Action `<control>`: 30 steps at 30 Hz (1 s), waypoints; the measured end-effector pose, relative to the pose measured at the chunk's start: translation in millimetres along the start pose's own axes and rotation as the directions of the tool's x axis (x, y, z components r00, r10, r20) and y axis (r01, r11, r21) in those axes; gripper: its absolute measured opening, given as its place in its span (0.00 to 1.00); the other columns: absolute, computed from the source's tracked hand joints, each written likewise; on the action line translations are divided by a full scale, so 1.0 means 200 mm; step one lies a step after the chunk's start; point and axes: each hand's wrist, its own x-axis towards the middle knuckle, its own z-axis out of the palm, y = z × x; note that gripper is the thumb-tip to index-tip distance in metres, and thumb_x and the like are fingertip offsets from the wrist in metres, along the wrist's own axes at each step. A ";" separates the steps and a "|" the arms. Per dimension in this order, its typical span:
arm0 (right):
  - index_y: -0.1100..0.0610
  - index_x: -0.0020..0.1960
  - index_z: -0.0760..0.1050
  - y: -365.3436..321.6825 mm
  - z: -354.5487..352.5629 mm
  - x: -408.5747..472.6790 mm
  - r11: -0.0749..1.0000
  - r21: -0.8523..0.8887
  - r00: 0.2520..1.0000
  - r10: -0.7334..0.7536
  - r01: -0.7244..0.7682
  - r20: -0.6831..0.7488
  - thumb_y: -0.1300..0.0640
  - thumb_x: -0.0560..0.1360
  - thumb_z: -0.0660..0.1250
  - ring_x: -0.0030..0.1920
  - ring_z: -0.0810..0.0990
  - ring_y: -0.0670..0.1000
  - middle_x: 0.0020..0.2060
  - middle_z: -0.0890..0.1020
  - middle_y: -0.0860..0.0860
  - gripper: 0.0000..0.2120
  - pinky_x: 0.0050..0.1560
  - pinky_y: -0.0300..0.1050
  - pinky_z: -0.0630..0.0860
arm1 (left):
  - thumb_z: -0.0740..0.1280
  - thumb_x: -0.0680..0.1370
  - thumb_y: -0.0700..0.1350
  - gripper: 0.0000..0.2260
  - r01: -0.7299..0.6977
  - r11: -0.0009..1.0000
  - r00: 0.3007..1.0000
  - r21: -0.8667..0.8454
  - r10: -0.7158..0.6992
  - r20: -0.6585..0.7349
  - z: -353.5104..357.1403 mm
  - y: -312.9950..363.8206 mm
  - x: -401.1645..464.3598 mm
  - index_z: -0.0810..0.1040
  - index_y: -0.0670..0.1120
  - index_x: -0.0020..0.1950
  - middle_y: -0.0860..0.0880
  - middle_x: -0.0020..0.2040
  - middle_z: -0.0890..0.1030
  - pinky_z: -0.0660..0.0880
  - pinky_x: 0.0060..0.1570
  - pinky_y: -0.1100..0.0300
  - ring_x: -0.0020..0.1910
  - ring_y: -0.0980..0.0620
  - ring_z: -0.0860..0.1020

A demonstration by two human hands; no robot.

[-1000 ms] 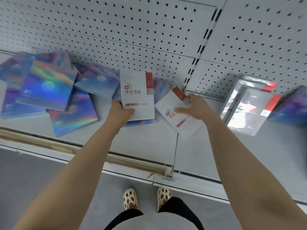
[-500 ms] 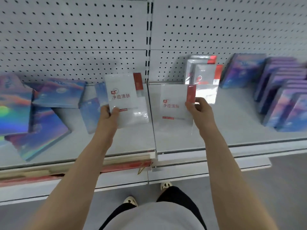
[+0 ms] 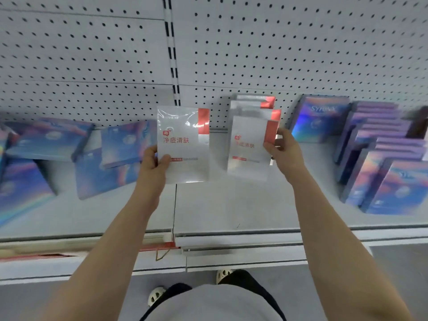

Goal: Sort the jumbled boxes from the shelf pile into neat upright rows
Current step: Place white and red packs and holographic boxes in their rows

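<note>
A shop: a white shelf (image 3: 231,205) backed by a pegboard wall (image 3: 278,54) carries many identical packaged boxes (image 3: 382,163) in rows.

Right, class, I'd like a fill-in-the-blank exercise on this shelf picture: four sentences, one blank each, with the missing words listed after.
1. The left hand holds a white box with a ____ stripe at its upper right corner.
2. The right hand sets its white box in front of a row of ____ boxes.
3. The wall behind the shelf is a white ____.
4. The jumbled holographic boxes lie to the person's ____.

Missing words: red; white; pegboard; left
</note>
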 end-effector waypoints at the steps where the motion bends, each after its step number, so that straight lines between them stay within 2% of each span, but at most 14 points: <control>1: 0.47 0.58 0.72 0.00 0.00 0.03 0.999 -0.035 0.999 -0.032 0.032 -0.008 0.59 0.74 0.71 0.38 0.78 0.46 0.42 0.80 0.47 0.16 0.42 0.35 0.73 | 0.59 0.82 0.38 0.11 0.001 1.000 1.000 -0.012 -0.001 -0.009 0.03 0.00 0.00 0.69 0.46 0.64 0.48 0.58 0.78 0.74 0.48 0.62 0.53 0.51 0.77; 3: 0.52 0.61 0.71 -0.01 0.00 0.09 0.990 -0.112 0.996 -0.093 0.090 -0.017 0.60 0.73 0.72 0.38 0.78 0.45 0.42 0.79 0.45 0.19 0.39 0.32 0.71 | 0.59 0.82 0.37 0.10 0.009 0.999 1.000 -0.033 -0.010 -0.019 0.09 -0.01 -0.02 0.69 0.48 0.62 0.50 0.56 0.78 0.75 0.45 0.65 0.50 0.55 0.78; 5: 0.55 0.60 0.70 0.00 0.01 0.14 0.969 -0.206 0.989 -0.143 0.135 -0.025 0.60 0.73 0.73 0.39 0.79 0.49 0.43 0.80 0.47 0.19 0.42 0.38 0.72 | 0.59 0.82 0.38 0.10 0.012 0.999 1.000 -0.038 -0.013 -0.024 0.15 -0.03 -0.04 0.68 0.48 0.61 0.53 0.53 0.79 0.75 0.43 0.66 0.48 0.58 0.78; 9: 0.57 0.57 0.71 0.04 0.03 0.19 0.906 -0.368 0.974 -0.227 0.210 -0.004 0.58 0.69 0.75 0.44 0.79 0.53 0.47 0.79 0.52 0.21 0.47 0.50 0.76 | 0.60 0.82 0.39 0.09 0.032 0.999 0.999 -0.030 -0.033 -0.030 0.23 -0.07 -0.08 0.70 0.49 0.61 0.50 0.56 0.80 0.77 0.52 0.56 0.54 0.50 0.80; 12: 0.59 0.58 0.71 0.02 0.01 0.21 0.842 -0.468 0.949 -0.314 0.269 -0.021 0.60 0.71 0.73 0.46 0.77 0.56 0.50 0.76 0.54 0.18 0.46 0.52 0.75 | 0.60 0.82 0.40 0.09 0.045 0.999 0.999 -0.027 -0.045 -0.017 0.28 -0.09 -0.10 0.71 0.52 0.59 0.47 0.58 0.81 0.77 0.56 0.51 0.57 0.47 0.80; 14: 0.57 0.60 0.72 -0.05 0.00 0.20 0.867 -0.372 0.921 -0.383 0.333 -0.068 0.60 0.75 0.68 0.42 0.76 0.53 0.46 0.76 0.51 0.14 0.44 0.48 0.73 | 0.60 0.82 0.40 0.09 0.041 0.999 0.999 -0.028 -0.041 -0.015 0.32 -0.09 -0.11 0.71 0.52 0.59 0.48 0.58 0.81 0.77 0.56 0.52 0.56 0.48 0.80; 16: 0.53 0.61 0.73 -0.14 -0.01 0.18 0.912 -0.175 0.926 -0.377 0.370 -0.006 0.56 0.78 0.66 0.40 0.78 0.51 0.43 0.77 0.49 0.12 0.45 0.44 0.74 | 0.60 0.82 0.39 0.09 0.035 0.999 0.999 -0.036 -0.034 0.015 0.36 -0.10 -0.12 0.71 0.51 0.59 0.49 0.57 0.81 0.77 0.57 0.52 0.55 0.49 0.80; 18: 0.49 0.63 0.73 -0.21 -0.03 0.15 0.951 -0.017 0.928 -0.296 0.308 0.226 0.51 0.78 0.67 0.43 0.80 0.49 0.45 0.80 0.49 0.14 0.46 0.41 0.77 | 0.60 0.82 0.39 0.10 0.028 0.999 0.997 -0.041 -0.025 0.078 0.40 -0.10 -0.14 0.72 0.51 0.59 0.50 0.56 0.82 0.77 0.56 0.54 0.55 0.50 0.80; 19: 0.47 0.63 0.73 -0.23 -0.04 0.14 0.966 0.025 0.904 -0.248 0.256 0.349 0.49 0.77 0.69 0.45 0.81 0.48 0.47 0.80 0.49 0.15 0.46 0.40 0.79 | 0.60 0.82 0.39 0.10 0.024 0.999 0.994 -0.040 -0.020 0.112 0.43 -0.10 -0.15 0.72 0.52 0.59 0.50 0.56 0.82 0.77 0.54 0.55 0.54 0.51 0.80; 21: 0.47 0.61 0.75 -0.22 -0.06 0.14 0.977 0.034 0.857 -0.203 0.213 0.474 0.52 0.74 0.73 0.44 0.81 0.46 0.49 0.81 0.49 0.17 0.44 0.40 0.81 | 0.60 0.82 0.39 0.11 0.021 1.000 0.988 -0.020 -0.017 0.152 0.49 -0.12 -0.18 0.72 0.51 0.61 0.51 0.56 0.82 0.77 0.49 0.60 0.52 0.54 0.80; 23: 0.50 0.59 0.76 -0.20 -0.10 0.15 0.976 0.047 0.853 -0.209 0.213 0.479 0.58 0.74 0.74 0.39 0.79 0.46 0.48 0.80 0.51 0.15 0.39 0.40 0.80 | 0.61 0.82 0.41 0.12 0.006 1.000 0.988 0.029 -0.011 0.156 0.54 -0.14 -0.19 0.72 0.51 0.64 0.53 0.56 0.82 0.75 0.46 0.65 0.51 0.57 0.80; 26: 0.50 0.57 0.76 -0.14 -0.16 0.16 0.979 0.060 0.870 -0.200 0.195 0.451 0.61 0.75 0.72 0.39 0.77 0.48 0.46 0.80 0.48 0.13 0.37 0.39 0.77 | 0.64 0.81 0.42 0.14 -0.050 0.974 0.990 0.222 0.019 0.141 0.60 -0.16 -0.18 0.72 0.55 0.65 0.56 0.54 0.81 0.74 0.48 0.67 0.51 0.58 0.80; 28: 0.49 0.56 0.76 -0.10 -0.19 0.18 0.970 -0.033 0.888 -0.204 0.239 0.413 0.60 0.75 0.72 0.38 0.77 0.46 0.45 0.80 0.41 0.13 0.40 0.38 0.76 | 0.66 0.79 0.41 0.18 -0.070 0.945 0.989 0.318 0.025 0.144 0.64 -0.18 -0.17 0.71 0.54 0.66 0.55 0.55 0.79 0.75 0.51 0.65 0.51 0.58 0.79; 30: 0.49 0.58 0.76 -0.06 -0.19 0.20 0.932 -0.163 0.903 -0.253 0.324 0.347 0.59 0.75 0.72 0.37 0.76 0.39 0.46 0.78 0.37 0.13 0.43 0.31 0.74 | 0.67 0.78 0.39 0.21 -0.100 0.914 0.985 0.394 0.036 0.166 0.68 -0.21 -0.16 0.70 0.52 0.69 0.52 0.58 0.78 0.76 0.56 0.59 0.52 0.55 0.78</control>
